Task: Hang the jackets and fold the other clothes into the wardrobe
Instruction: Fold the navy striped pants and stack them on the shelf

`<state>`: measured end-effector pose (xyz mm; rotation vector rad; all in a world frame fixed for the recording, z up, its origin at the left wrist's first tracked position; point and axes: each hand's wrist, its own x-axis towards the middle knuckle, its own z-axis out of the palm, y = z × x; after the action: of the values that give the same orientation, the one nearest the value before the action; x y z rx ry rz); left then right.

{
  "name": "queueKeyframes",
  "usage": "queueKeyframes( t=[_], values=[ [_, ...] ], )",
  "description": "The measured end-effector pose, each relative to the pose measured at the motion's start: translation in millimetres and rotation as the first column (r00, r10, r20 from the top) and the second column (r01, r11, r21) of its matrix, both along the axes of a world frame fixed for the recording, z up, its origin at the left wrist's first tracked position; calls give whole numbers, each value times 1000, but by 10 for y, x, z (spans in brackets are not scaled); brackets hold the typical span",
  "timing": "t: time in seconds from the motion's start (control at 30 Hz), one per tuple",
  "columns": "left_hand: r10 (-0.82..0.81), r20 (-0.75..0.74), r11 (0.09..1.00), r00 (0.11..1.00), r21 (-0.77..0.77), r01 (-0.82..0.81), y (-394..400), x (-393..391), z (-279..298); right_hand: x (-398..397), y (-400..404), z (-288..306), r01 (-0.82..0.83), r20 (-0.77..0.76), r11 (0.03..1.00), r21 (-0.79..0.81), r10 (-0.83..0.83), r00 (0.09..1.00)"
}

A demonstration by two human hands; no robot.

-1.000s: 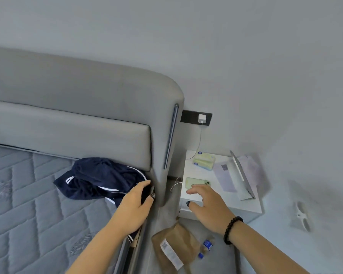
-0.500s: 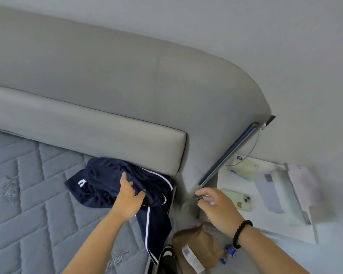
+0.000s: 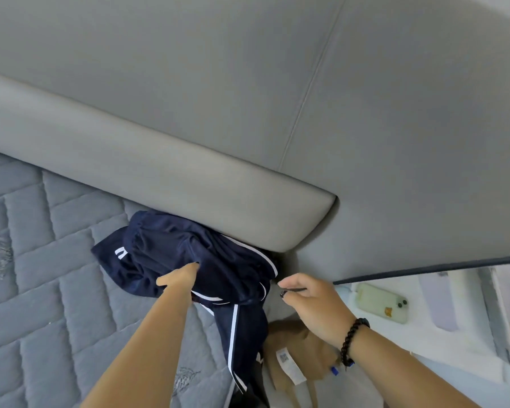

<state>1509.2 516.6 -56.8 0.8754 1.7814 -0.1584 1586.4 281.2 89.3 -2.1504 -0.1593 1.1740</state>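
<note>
My left hand (image 3: 178, 279) reaches into the navy garment (image 3: 195, 260), fingers buried in the cloth and gripping it. The garment lies bunched at centre frame on the grey quilted mattress (image 3: 42, 275), tucked against the headboard cushion (image 3: 159, 178), one white-striped part trailing off the bed's edge toward the bottom. My right hand (image 3: 312, 304), lower right, pinches a thin dark thing I can't identify, beside the green phone (image 3: 380, 301).

Two bare forearms reach in from the bottom edge, no sleeves showing on either. The right wrist wears a bracelet (image 3: 354, 341) of round, glossy black beads (strung close in a single row). The left wrist is bare. Both hands are ungloved, left hand (image 3: 178, 279) and right hand (image 3: 312, 301).
</note>
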Motion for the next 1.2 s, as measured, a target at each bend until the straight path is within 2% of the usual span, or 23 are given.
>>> queueKeyframes(
  t=[0.07, 0.17, 0.3, 0.47, 0.6, 0.67, 0.73, 0.8, 0.87, 0.93, 1.0, 1.07, 1.1, 1.2],
  values=[
    [92, 18, 995, 996, 43, -93, 82, -27, -161, -11, 10, -74, -17, -18, 999, -30, 17, 1000],
    [164, 91, 986, 982, 21, -166, 198, -79, -343, -39, 22, -179, -21, -65, 998, -66, 16, 998],
    [-26, 121, 991, 992, 135, 9, 245, -225, -471, -125, 70, -251, -30, -99, 995, -96, 20, 995],
    [-170, 274, 954, 946, 285, 89, 13, -315, -37, -306, 173, -191, -108, -107, 989, -97, 97, 989],
    [-232, 491, 943, 840, 326, 69, -275, -457, 563, -300, 269, 36, -163, -87, 986, -41, 159, 984],
    [-331, 544, 913, 771, 391, 116, -455, -550, 896, -229, 299, 199, -127, -51, 992, -6, 126, 991],
    [-462, 593, 866, 660, 462, 192, -648, -628, 1177, -157, 310, 357, -55, -16, 998, 35, 55, 998],
    [-604, 593, 789, 532, 540, 294, -849, -685, 1413, -117, 299, 491, 56, -23, 993, 108, -53, 998],
    [-743, 514, 663, 428, 651, 370, -1057, -751, 1563, -119, 265, 609, 170, -82, 966, 194, -157, 984],
    [-860, 388, 501, 332, 768, 399, -1238, -793, 1679, -160, 214, 703, 279, -182, 927, 250, -238, 954],
    [-953, 212, 286, 217, 868, 406, -1380, -800, 1801, -216, 137, 758, 385, -309, 879, 281, -297, 904],
    [-995, 24, 60, 97, 921, 385, -1511, -790, 1928, -255, 9, 781, 456, -403, 834, 312, -318, 858],
    [-998, -42, -23, 44, 929, 369, -1582, -799, 1973, -278, -74, 778, 476, -428, 815, 330, -321, 845],
    [-990, -115, -138, -87, 933, 334, -1835, -910, 2058, -422, -370, 724, 559, -424, 756, 339, -408, 809]
  ],
)
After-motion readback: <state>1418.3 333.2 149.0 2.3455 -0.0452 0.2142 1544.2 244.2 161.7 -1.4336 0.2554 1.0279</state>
